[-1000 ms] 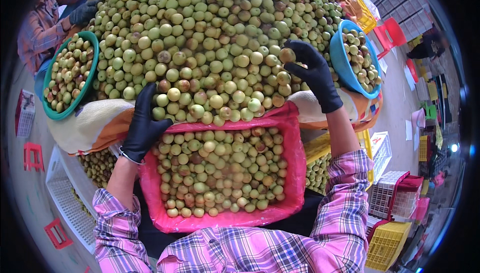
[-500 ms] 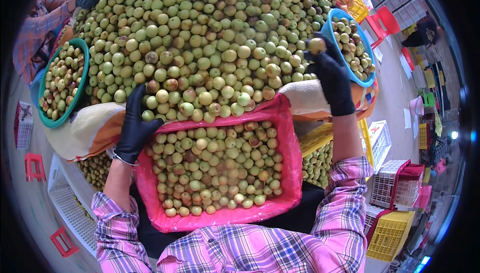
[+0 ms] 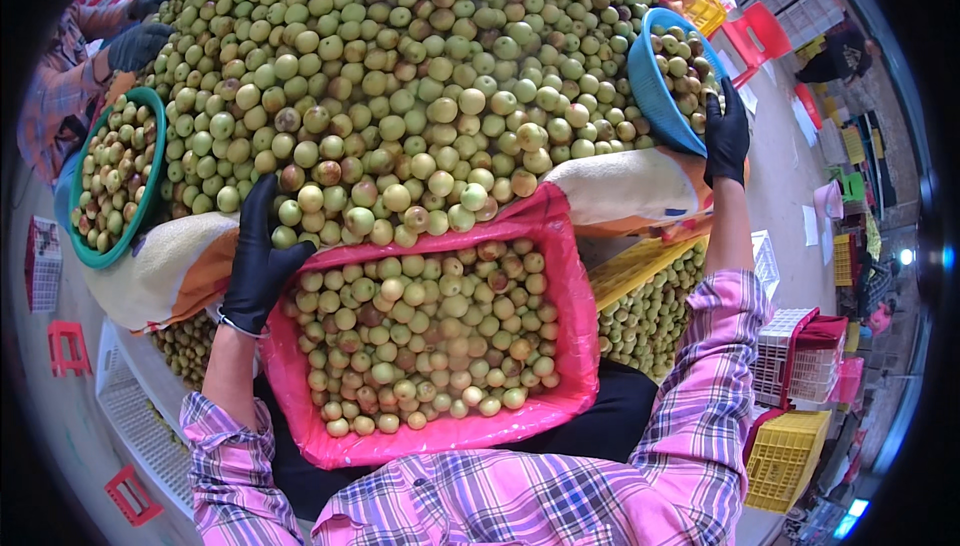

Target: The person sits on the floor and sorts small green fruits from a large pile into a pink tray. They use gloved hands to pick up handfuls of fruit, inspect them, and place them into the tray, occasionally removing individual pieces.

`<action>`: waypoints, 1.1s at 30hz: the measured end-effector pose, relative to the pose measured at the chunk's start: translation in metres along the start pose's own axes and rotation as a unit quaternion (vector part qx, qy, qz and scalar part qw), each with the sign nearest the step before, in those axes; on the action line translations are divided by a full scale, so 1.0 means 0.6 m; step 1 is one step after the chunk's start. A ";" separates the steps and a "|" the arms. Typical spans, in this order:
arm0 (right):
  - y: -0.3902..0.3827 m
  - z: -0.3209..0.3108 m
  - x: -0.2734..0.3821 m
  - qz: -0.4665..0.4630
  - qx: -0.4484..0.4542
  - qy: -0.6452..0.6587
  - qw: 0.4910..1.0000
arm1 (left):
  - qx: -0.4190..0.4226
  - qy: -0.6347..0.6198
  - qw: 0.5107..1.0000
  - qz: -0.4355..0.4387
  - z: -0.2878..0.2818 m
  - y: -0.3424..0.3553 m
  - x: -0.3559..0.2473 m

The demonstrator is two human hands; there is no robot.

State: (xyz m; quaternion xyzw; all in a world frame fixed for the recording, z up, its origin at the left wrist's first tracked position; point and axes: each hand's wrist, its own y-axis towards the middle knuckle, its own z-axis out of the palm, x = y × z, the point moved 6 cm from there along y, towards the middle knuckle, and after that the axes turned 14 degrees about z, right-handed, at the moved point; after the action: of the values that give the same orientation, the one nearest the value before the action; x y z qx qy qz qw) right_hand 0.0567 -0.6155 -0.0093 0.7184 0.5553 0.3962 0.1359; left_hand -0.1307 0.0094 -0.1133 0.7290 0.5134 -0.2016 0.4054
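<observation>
I saw the left hand [image 3: 262,264] in a black glove resting at the foot of the fruit heap [image 3: 400,86], its fingers [image 3: 258,208] spread flat and nearly fully open, cupped against the green fruit rather than gripping any 1 piece; it sat right at the rim of the pink tub [image 3: 572,326], likely so fruit could be raked straight down into it. The tub lay against my lap, already well filled. The right hand [image 3: 727,134] reached out to the blue basin [image 3: 655,86] at the heap's edge, fingers curled loosely at its rim (I could not tell whether they pinched it or held a fruit). A green basin [image 3: 152,186] stood at the left, near another person's gloved hand [image 3: 138,44].
</observation>
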 end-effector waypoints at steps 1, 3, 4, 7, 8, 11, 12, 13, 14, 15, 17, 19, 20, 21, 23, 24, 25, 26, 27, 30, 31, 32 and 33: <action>-0.010 0.010 0.027 -0.002 0.055 0.076 0.996 | 0.001 0.002 1.000 0.001 -0.001 -0.001 0.002; -0.055 0.026 0.112 -0.005 0.165 0.228 0.960 | -0.004 0.000 1.000 0.002 -0.006 -0.003 0.000; -0.085 0.035 0.170 -0.030 0.240 0.159 0.957 | -0.008 -0.005 1.000 0.003 -0.007 -0.003 0.000; -0.173 0.076 0.249 -0.076 0.380 0.051 0.920 | -0.017 -0.038 0.999 -0.007 -0.004 -0.005 0.007; -0.191 0.086 0.253 -0.130 0.351 0.033 0.927 | -0.010 -0.023 1.000 -0.005 -0.002 -0.002 0.002; -0.210 0.085 0.255 -0.156 0.348 0.089 0.920 | 0.005 0.010 1.000 0.002 0.003 0.005 -0.009; -0.213 0.078 0.263 -0.164 0.355 0.116 0.913 | 0.008 0.016 1.000 0.005 0.002 0.004 -0.007; -0.216 0.070 0.270 -0.170 0.361 0.143 0.906 | 0.011 0.023 1.000 0.008 0.003 0.004 -0.006; -0.221 0.066 0.283 -0.181 0.375 0.169 0.893 | 0.008 0.015 1.000 -0.003 0.000 0.002 -0.003; -0.227 0.062 0.298 -0.191 0.389 0.195 0.880 | 0.000 0.007 1.000 0.001 -0.002 0.000 -0.001; -0.238 0.056 0.318 -0.193 0.403 0.219 0.867 | -0.013 -0.006 1.000 0.010 -0.004 -0.002 0.001; -0.248 0.056 0.328 -0.177 0.407 0.216 0.870 | -0.009 -0.004 1.000 -0.002 -0.003 -0.003 0.000; -0.256 0.058 0.331 -0.206 0.388 0.187 0.879 | -0.006 -0.003 1.000 -0.007 -0.002 -0.002 -0.002; -0.261 0.061 0.335 -0.221 0.396 0.152 0.878 | -0.003 0.005 1.000 -0.004 -0.002 0.000 -0.005; -0.267 0.065 0.345 -0.252 0.409 0.082 0.873 | 0.004 0.022 1.000 0.004 -0.003 0.005 -0.011; -0.269 0.072 0.349 -0.265 0.398 0.052 0.877 | 0.005 0.026 1.000 0.006 -0.002 0.005 -0.011; -0.269 0.079 0.351 -0.269 0.403 0.031 0.874 | 0.006 0.026 1.000 0.005 -0.002 0.005 -0.011; -0.268 0.086 0.352 -0.273 0.408 0.008 0.871 | 0.007 0.025 1.000 0.005 0.000 0.007 -0.010; -0.268 0.092 0.352 -0.277 0.412 -0.014 0.868 | 0.008 0.024 1.000 0.004 0.002 0.007 -0.009; -0.213 0.070 0.330 -0.178 0.367 0.166 0.898 | -0.009 0.011 1.000 0.000 -0.005 -0.003 -0.002; -0.182 0.049 0.316 -0.145 0.322 0.176 0.919 | -0.009 0.015 1.000 0.000 -0.006 -0.005 -0.004; -0.143 0.022 0.284 -0.134 0.242 0.169 0.946 | -0.005 0.014 1.000 0.003 -0.001 0.000 -0.008; -0.102 0.010 0.244 -0.123 0.163 0.175 0.963 | -0.005 0.026 1.000 0.003 -0.008 0.001 -0.013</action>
State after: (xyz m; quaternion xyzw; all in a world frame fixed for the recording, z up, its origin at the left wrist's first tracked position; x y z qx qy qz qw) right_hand 0.0291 -0.4602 0.0092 0.5765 0.7117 0.3999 -0.0348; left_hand -0.1340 0.0084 -0.1044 0.7332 0.5229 -0.1787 0.3963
